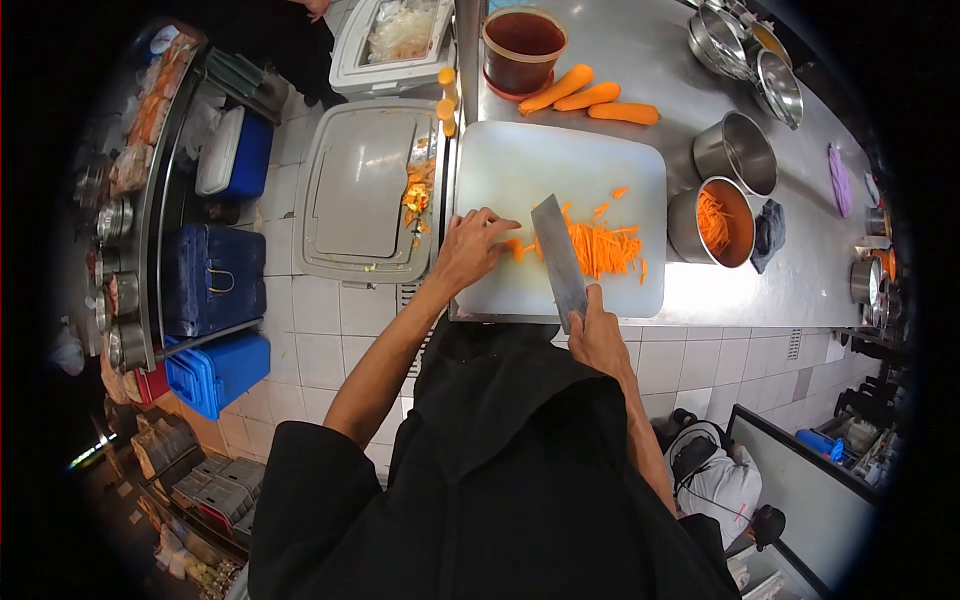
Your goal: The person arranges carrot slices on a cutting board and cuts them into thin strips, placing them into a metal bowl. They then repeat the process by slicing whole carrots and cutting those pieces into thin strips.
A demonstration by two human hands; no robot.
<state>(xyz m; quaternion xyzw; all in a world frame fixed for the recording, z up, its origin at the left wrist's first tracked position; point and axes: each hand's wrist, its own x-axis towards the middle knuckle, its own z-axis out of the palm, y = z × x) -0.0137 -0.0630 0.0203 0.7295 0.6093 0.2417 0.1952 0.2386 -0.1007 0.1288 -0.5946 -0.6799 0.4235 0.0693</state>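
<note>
My right hand point(600, 338) is wrapped round the handle of a cleaver point(562, 255). Its broad blade stands over the white cutting board point(560, 155), between small orange bits point(517, 247) and a heap of carrot strips point(605, 250). On the board's left side my left hand point(474, 247) has its fingers stretched out towards those small bits, with the fingertips close to them. Whether they touch is hard to tell. Three peeled carrots point(590, 95) lie beyond the board. To its right, a steel pot point(690, 228) holds more carrot strips point(713, 222).
A brown tub point(522, 50) stands at the board's far left corner. Another steel pot point(735, 155) and several bowls point(778, 88) are on the right. A grey-lidded bin point(365, 185) with peelings point(417, 195) adjoins the counter. Behind me at right is another person point(718, 480).
</note>
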